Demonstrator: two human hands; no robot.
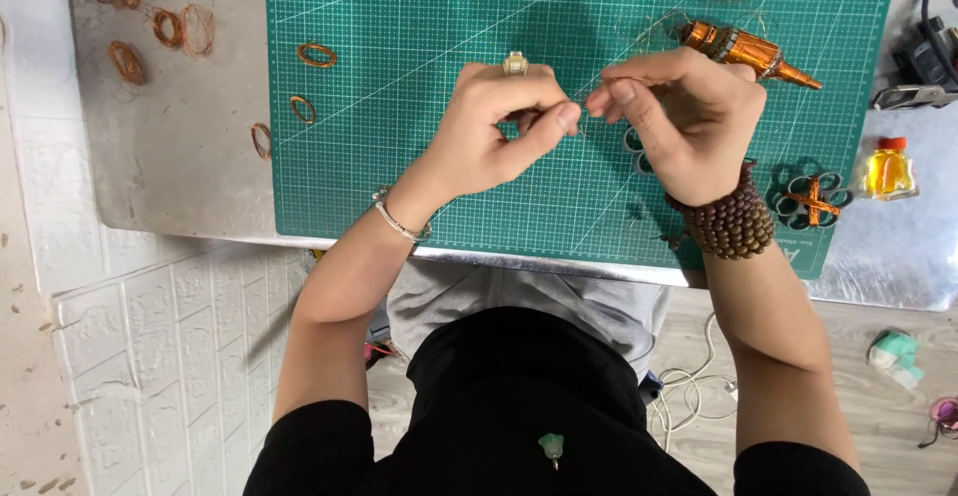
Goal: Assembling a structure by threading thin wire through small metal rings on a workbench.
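Head view: both hands — left hand (496, 127), right hand (677, 122) — pinch a thin wire (582, 115) over the green mat (399, 107); best pulled gently, fingertips kept close.

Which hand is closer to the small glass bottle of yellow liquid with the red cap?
Right. The right hand is over the green cutting mat, just left of the small glass bottle. The left hand is farther left, beyond the right hand.
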